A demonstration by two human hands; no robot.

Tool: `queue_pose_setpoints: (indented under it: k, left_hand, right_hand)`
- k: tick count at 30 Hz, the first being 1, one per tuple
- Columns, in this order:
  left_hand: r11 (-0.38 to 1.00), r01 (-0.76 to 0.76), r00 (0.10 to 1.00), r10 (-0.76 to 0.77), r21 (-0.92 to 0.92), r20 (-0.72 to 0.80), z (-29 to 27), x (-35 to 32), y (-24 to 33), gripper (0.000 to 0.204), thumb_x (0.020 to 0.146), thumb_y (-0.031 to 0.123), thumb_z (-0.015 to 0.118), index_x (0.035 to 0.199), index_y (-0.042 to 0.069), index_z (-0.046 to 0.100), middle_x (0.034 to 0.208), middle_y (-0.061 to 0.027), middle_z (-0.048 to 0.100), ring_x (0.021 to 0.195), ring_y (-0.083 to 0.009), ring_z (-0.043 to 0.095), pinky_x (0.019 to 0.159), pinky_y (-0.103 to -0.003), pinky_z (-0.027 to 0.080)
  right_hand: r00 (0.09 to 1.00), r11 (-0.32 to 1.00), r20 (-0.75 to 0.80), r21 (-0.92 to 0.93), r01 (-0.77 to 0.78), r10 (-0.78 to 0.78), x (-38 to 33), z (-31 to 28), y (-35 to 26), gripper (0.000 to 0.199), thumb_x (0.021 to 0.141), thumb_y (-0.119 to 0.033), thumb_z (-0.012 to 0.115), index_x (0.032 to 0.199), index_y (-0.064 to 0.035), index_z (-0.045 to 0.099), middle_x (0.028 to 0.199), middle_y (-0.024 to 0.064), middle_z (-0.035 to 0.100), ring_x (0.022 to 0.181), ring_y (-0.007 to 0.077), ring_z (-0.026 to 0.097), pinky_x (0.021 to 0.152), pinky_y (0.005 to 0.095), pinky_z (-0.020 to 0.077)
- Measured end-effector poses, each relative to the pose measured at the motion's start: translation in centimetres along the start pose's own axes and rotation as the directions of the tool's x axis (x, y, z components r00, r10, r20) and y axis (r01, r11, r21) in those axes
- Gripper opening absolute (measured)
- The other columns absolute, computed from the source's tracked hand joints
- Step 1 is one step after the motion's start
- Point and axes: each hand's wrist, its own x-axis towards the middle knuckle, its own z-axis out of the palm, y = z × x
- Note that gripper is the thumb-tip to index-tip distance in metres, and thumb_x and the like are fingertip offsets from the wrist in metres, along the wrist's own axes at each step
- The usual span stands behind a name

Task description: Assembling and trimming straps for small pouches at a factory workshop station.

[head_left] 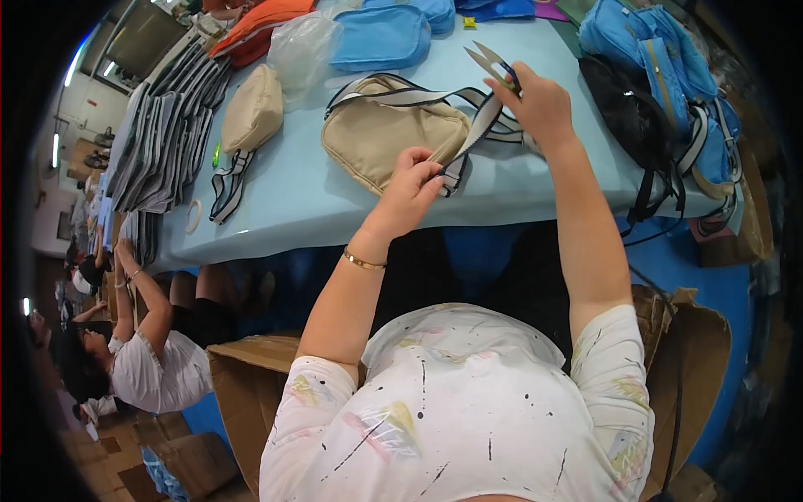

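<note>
A beige bag (pixel 368 144) lies on the light blue table in front of me, its striped black-and-white strap (pixel 401 90) looped over the top and off to the right. My left hand (pixel 411 186) is closed on the bag's right edge, where the strap end meets it. In my right hand (pixel 539 109) I hold thread snips (pixel 488 67), blades apart and pointing up to the left, above the strap. Part of the strap passes behind my right hand and is hidden there.
Another beige bag (pixel 253 109) lies at the left, beside a stack of grey flat pieces (pixel 159 134). Blue pouches (pixel 381 38), a clear plastic bag (pixel 305 54) and an orange bag (pixel 261 29) are at the back. Black (pixel 626 109) and blue bags (pixel 669 63) crowd the right.
</note>
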Motion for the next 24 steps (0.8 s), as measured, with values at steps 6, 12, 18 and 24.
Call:
queue_pose_setpoints:
  k: [6,12,18,24]
  left_hand:
    - [0.969,0.095,0.995,-0.101,-0.227,-0.013,-0.5,0.0,-0.4,0.021,0.091,0.013,0.053,0.104,-0.003,0.057,0.122,-0.0091,0.041,0.106,-0.0181,0.046,0.091,-0.029,0.041]
    - [0.989,0.050,0.998,-0.054,-0.138,-0.024,-0.6,-0.4,-0.6,0.020,0.090,0.011,0.051,0.104,-0.002,0.057,0.123,-0.0094,0.042,0.110,-0.0184,0.045,0.092,-0.028,0.039]
    - [0.996,0.026,0.999,-0.030,-0.091,-0.038,-0.4,-0.3,-0.5,0.022,0.087,0.007,0.050,0.105,-0.003,0.056,0.123,-0.0102,0.041,0.108,-0.0185,0.046,0.091,-0.027,0.040]
    - [0.991,0.033,0.999,-0.038,-0.129,-0.037,-0.3,-0.2,-0.4,0.024,0.086,0.005,0.049,0.108,-0.004,0.055,0.125,-0.0093,0.041,0.108,-0.0167,0.045,0.093,-0.026,0.037]
  right_hand:
    - [0.956,0.916,0.140,0.282,-0.287,0.257,-1.0,0.7,1.4,0.040,0.080,-0.040,0.070,0.093,-0.0052,0.057,0.068,0.0101,0.059,0.061,0.0248,0.057,0.058,0.0353,0.0459]
    - [0.943,0.792,0.315,0.548,-0.270,0.104,-11.5,-0.7,-5.1,0.038,0.077,-0.031,0.075,0.103,-0.0056,0.063,0.074,0.0084,0.061,0.058,0.0169,0.054,0.055,0.0291,0.0449]
    - [0.996,0.936,0.059,0.349,0.044,-0.069,-13.6,1.7,-4.7,0.044,0.076,-0.024,0.075,0.116,-0.0116,0.062,0.078,0.0097,0.065,0.058,0.0230,0.059,0.052,0.0317,0.0469]
    - [0.986,0.970,0.073,0.206,0.130,-0.147,-13.0,2.0,-4.5,0.046,0.076,-0.026,0.072,0.118,-0.0127,0.060,0.072,0.0067,0.064,0.058,0.0247,0.059,0.051,0.0325,0.0464]
